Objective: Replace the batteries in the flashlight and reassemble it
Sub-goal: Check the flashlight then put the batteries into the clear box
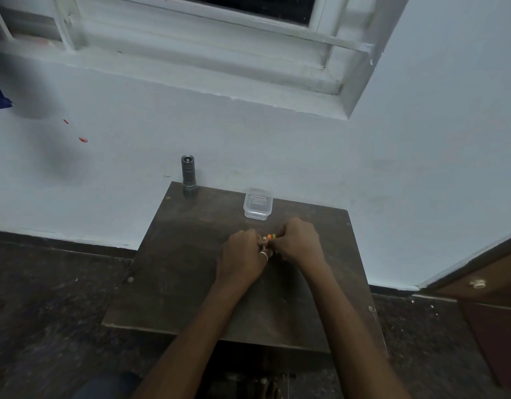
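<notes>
Upright grey flashlight (188,171), table's far-left corner

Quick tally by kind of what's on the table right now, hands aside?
Flashlight body, upright at the far left corner: 1
Clear plastic box: 1
Small orange-and-green item held between left hand and right hand, mostly hidden, probably batteries: 1, count inside unclear
Total: 3

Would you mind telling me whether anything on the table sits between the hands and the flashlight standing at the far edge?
Nothing visible does: bare table lies between them and the flashlight. The clear box sits off to the right.
</notes>
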Action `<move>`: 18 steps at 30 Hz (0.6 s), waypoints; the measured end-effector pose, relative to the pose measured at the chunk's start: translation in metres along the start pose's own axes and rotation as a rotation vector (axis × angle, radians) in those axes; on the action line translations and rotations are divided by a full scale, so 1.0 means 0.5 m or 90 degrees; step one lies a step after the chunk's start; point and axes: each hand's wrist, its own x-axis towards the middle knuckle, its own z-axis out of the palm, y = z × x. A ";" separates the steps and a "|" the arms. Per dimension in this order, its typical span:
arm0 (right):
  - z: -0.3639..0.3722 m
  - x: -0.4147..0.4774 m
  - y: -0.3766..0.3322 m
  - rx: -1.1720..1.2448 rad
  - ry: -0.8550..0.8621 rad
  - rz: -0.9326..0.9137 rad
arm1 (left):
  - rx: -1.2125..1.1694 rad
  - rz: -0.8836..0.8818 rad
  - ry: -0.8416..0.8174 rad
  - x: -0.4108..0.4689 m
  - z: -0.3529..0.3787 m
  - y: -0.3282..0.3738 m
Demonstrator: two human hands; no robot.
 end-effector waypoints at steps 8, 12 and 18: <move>0.003 0.002 -0.003 -0.059 0.012 -0.036 | 0.187 0.018 0.007 0.001 -0.025 0.001; 0.000 0.002 0.003 -0.073 0.015 -0.032 | 0.235 0.082 0.057 0.005 -0.049 0.018; -0.003 -0.001 0.003 -0.123 0.034 -0.076 | 0.341 0.147 0.087 0.133 -0.103 0.046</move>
